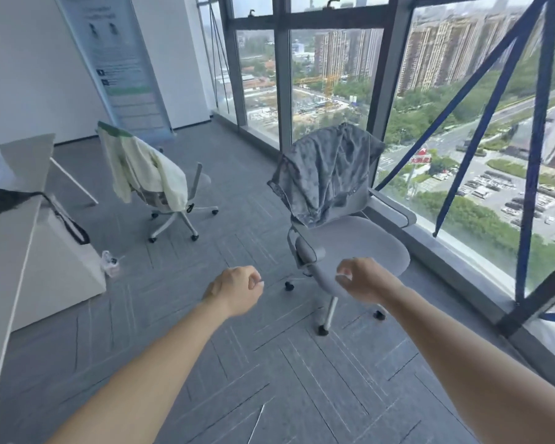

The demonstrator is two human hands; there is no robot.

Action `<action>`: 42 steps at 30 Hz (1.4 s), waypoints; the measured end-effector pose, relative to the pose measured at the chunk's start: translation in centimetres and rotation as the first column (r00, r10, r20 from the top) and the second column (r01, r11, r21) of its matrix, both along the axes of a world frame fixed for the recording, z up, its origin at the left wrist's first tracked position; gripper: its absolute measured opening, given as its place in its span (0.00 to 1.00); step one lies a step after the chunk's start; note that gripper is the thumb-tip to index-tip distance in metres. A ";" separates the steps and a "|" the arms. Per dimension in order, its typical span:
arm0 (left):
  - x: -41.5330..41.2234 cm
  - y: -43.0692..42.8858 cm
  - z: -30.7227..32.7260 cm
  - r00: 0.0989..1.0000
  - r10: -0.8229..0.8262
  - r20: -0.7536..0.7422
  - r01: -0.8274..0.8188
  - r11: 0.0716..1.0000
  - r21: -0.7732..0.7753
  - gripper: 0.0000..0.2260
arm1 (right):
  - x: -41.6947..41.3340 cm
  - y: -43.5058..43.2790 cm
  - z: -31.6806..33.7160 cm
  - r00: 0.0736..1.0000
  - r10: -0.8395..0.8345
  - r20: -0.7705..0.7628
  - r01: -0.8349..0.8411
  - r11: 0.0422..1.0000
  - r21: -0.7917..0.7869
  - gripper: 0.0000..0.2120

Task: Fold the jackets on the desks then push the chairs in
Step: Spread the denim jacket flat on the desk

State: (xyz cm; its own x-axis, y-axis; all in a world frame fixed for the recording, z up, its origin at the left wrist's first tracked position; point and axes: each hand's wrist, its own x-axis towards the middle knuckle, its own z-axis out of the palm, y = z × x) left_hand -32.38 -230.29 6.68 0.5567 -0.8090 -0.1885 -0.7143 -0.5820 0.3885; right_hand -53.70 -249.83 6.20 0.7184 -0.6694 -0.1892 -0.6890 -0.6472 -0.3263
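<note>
Desk (4,267) cut off L, grey jkt (324,174) hides chair (359,248) back

The grey jacket (324,174) at one o'clock is mottled with darker patches and is draped over a pale grey chair (359,248). At eleven o'clock, a cream jacket (141,174) edged in green is seen on a white-framed chair (169,221). The carpet (237,363) is patterned in grey striped tiles. Blue straps (535,155) are seen at two o'clock, and a white desk (10,251) at nine.

High-rise office: swivel chairs (350,238), white desk (10,251), window wall (378,75).
</note>
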 end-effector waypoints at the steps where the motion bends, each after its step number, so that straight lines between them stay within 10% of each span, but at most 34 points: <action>1: 1.4 -1.9 0.2 1.000 0.002 -0.001 -0.002 1.000 -0.002 0.13 | 1.3 -1.8 0.1 1.000 -0.004 0.013 0.004 1.000 0.003 0.12; 30: 40.7 -48.2 -3.0 0.974 -0.206 -0.092 0.208 0.978 0.013 0.14 | 42.7 -43.2 0.4 0.988 -0.153 0.006 0.153 0.988 -0.028 0.21; 37: 49.1 -61.2 -2.8 0.953 -0.225 -0.203 0.242 0.969 0.059 0.20 | 52.7 -56.2 -0.6 0.945 -0.308 0.110 0.316 0.946 -0.067 0.26; 42: 52.6 -69.4 -6.0 0.859 -0.235 -0.455 0.279 0.960 0.030 0.31 | 56.6 -62.8 -2.5 0.893 -0.439 -0.105 0.421 0.894 -0.153 0.28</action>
